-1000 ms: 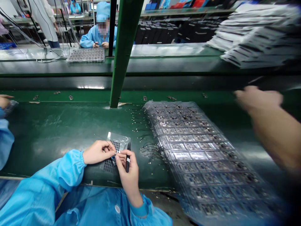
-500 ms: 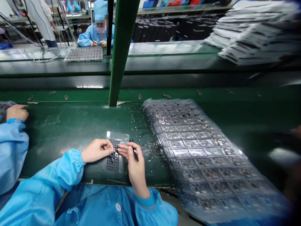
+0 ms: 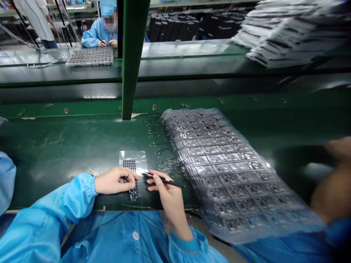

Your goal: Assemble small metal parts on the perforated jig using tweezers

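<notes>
My left hand point(image 3: 115, 180) rests on the green bench point(image 3: 60, 149) with its fingertips pinched on a small dark part at the edge of a clear sheet point(image 3: 133, 164) printed with a black grid. My right hand point(image 3: 164, 190) holds black tweezers point(image 3: 161, 179) that lie nearly flat, their tip pointing left toward my left fingertips. A small blue-and-black component point(image 3: 133, 195) lies on the bench just below the sheet, between my hands.
A long stack of clear trays point(image 3: 230, 171) holding small boards lies to the right. Thin black wire scraps point(image 3: 167, 160) litter the bench. A green post point(image 3: 131, 58) rises ahead. A blurred arm of another person point(image 3: 331, 182) is at right; a blue sleeve point(image 3: 7, 179) at left.
My right hand turned the tweezers from upright in the fist to lying flat, tip pointing left. The neighbour's hand at left drew back out of sight. The view tilted down slightly.
</notes>
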The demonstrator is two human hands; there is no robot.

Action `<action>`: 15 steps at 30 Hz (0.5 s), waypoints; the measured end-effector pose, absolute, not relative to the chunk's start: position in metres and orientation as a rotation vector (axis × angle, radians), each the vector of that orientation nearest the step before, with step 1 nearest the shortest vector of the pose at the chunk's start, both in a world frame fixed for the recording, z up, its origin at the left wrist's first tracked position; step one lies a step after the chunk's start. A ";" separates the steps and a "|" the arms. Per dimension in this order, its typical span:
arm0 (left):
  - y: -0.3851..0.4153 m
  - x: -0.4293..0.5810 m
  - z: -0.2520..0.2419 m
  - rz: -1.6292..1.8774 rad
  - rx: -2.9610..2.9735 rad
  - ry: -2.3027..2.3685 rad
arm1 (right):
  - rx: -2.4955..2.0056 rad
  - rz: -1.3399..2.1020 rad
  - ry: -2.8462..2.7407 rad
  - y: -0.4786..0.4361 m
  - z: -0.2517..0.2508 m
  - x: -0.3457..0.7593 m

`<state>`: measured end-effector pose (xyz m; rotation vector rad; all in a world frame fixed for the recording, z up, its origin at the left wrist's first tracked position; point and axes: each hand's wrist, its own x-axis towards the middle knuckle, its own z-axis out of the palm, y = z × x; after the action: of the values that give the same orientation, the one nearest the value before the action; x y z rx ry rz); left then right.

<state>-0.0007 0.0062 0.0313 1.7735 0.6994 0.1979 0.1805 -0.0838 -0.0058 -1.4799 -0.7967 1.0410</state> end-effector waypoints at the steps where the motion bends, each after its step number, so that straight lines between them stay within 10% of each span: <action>1: 0.009 0.000 0.032 0.229 1.769 0.719 | -1.479 1.034 -0.811 -0.075 -0.004 0.183; 15: 0.037 0.005 0.018 0.295 1.962 0.862 | -1.608 0.987 -0.939 -0.019 -0.011 0.181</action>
<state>0.0054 0.0374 0.0184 1.9623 0.8620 0.2946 0.1814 -0.0191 -0.0107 -1.6076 -0.9388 0.9872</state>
